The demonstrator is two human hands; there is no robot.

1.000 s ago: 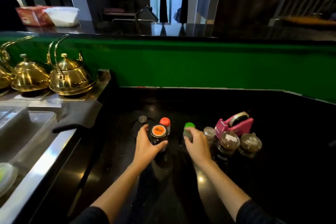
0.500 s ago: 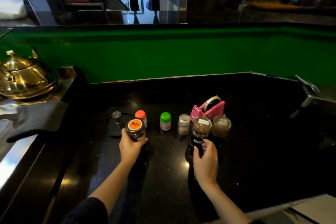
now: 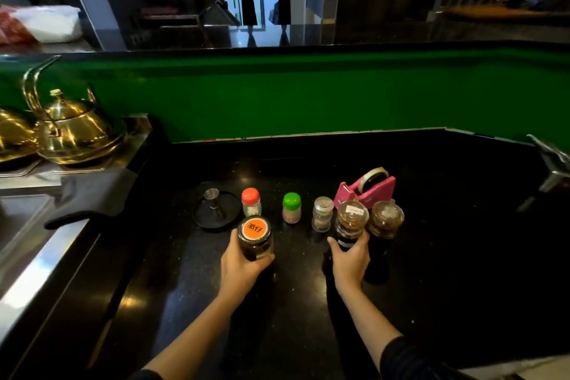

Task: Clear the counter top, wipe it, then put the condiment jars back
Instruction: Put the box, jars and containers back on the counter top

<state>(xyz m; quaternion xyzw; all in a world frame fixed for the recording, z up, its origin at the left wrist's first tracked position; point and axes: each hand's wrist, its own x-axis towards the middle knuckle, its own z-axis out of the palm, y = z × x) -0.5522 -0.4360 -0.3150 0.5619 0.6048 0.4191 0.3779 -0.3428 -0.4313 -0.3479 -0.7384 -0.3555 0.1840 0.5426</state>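
Left hand (image 3: 243, 268) grasps the orange-lidded jar (image 3: 254, 237), upright at centre frame; right hand (image 3: 350, 259) grasps the dark bottle (image 3: 350, 225) beside it.

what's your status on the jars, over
Left hand grips orange-lid jar. Right hand grips dark bottle. Four jars, tape dispenser on counter.

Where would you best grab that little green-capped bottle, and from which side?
Probably around its pale body just under the cap, coming from the near side, with fingers left and right. The green-capped bottle stands upright and apart from its neighbours, the red-capped bottle and the small clear jar, so both flanks are free. The rounded cap looks harder to grip.
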